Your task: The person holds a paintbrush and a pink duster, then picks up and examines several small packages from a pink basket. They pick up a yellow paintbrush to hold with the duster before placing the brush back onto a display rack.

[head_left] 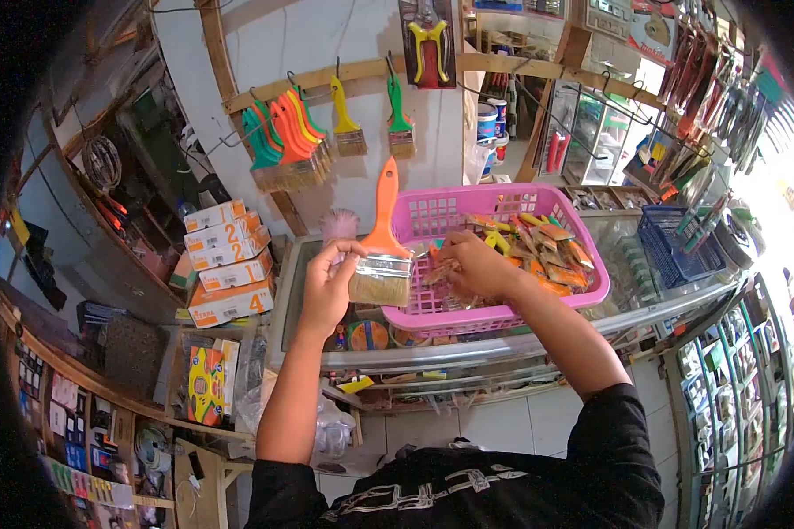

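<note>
My left hand [331, 284] grips a wide paintbrush [384, 234] by its metal band, thumb across the front. The brush stands upright, orange handle up and pale bristles down, at the left end of a pink plastic basket [494, 310]. Inside that basket is my right hand [475, 269], its fingers curled together over the left half. Some clear wrapping shows at the fingertips, but I cannot tell what they hold. Small paintbrushes [551, 256] with orange, yellow and green handles lie heaped in the basket's right half, several in plastic wrap.
Beneath the basket is a glass counter [631, 304] with a metal edge. Paintbrushes [295, 132] hang from hooks on the wooden rail ahead. Orange and white boxes [231, 302] are stacked on the left. A blue basket [675, 247] stands at the counter's right.
</note>
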`<state>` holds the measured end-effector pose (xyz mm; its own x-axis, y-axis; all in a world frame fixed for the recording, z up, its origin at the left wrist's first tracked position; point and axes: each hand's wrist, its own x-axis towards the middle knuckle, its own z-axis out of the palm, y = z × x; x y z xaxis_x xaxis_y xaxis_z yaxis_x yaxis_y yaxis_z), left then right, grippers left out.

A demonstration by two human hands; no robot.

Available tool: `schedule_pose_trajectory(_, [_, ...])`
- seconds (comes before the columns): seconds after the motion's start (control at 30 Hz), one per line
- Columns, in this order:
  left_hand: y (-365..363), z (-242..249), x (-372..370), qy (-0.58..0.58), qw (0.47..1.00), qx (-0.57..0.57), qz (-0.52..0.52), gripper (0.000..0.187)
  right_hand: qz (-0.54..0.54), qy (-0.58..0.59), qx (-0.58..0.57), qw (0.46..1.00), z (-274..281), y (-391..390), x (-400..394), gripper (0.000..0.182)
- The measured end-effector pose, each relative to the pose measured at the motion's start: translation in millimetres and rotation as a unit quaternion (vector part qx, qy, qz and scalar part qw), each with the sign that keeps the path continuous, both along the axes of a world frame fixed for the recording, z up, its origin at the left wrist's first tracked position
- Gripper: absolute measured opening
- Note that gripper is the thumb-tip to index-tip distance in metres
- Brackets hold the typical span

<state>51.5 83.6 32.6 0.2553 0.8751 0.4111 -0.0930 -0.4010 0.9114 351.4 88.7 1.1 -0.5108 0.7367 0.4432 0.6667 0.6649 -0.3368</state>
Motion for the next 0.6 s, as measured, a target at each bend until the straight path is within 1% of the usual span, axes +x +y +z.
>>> schedule_pose_trajectory(0.03, [0,-1,-2,-0.012,1.0,-0.003,-0.007,0.009,0.009,-0.008,0.014,1.0,1,0,-1,0.031])
schedule_pose_trajectory(0.07, [0,-2,-2,-0.025,1.0,-0.012,-0.004,0.01,0.008,0.034,-0.017,0.999,3,-2,-3,0.037])
schedule_pose_trajectory(0.13, [-3,-3,1,-0.054,0.998,-0.028,0.004,0.01,0.01,0.115,-0.077,0.99,28,-20,-13,0.052])
schedule_pose_trajectory(0.17, [-5,-2,3,-0.04,0.999,0.013,0.029,0.011,0.014,0.16,-0.114,0.98,41,-30,-20,0.057])
schedule_pose_trajectory(0.23, [-6,-1,4,-0.055,0.998,0.003,0.033,0.012,0.022,0.246,-0.191,0.95,64,-52,-37,0.07])
schedule_pose_trajectory(0.27, [-8,-1,4,-0.062,0.997,-0.004,0.035,0.013,0.037,0.248,-0.192,0.949,69,-60,-44,0.072])
schedule_pose_trajectory(0.3, [-9,1,3,-0.084,0.996,-0.035,0.019,0.014,0.052,0.252,-0.195,0.947,73,-67,-52,0.075])
schedule_pose_trajectory(0.33, [-13,3,3,-0.102,0.994,-0.042,-0.003,0.015,0.065,0.257,-0.198,0.944,74,-72,-59,0.078])
schedule_pose_trajectory(0.37, [-17,7,2,-0.12,0.991,-0.05,-0.026,0.016,0.06,0.238,-0.186,0.951,74,-76,-64,0.076])
schedule_pose_trajectory(0.4, [-21,10,0,-0.138,0.988,-0.057,-0.049,0.017,0.068,0.263,-0.191,0.943,70,-77,-70,0.074])
schedule_pose_trajectory(0.43, [-20,7,-6,-0.162,0.976,-0.087,-0.118,0.032,0.076,0.288,-0.195,0.934,65,-76,-75,0.072])
schedule_pose_trajectory(0.47, [-25,8,-10,-0.138,0.98,-0.06,-0.131,0.039,0.083,0.313,-0.198,0.925,63,-75,-80,0.071])
schedule_pose_trajectory(0.5, [-32,14,-14,-0.113,0.983,-0.033,-0.143,0.047,0.053,0.317,-0.222,0.921,68,-78,-84,0.062])
schedule_pose_trajectory(0.53, [-38,16,-18,-0.087,0.984,-0.005,-0.155,0.055,0.073,0.351,-0.236,0.903,65,-77,-88,0.06])
schedule_pose_trajectory(0.6, [-40,11,-31,-0.067,0.989,0.0,-0.131,0.065,0.114,0.419,-0.262,0.862,54,-73,-97,0.056])
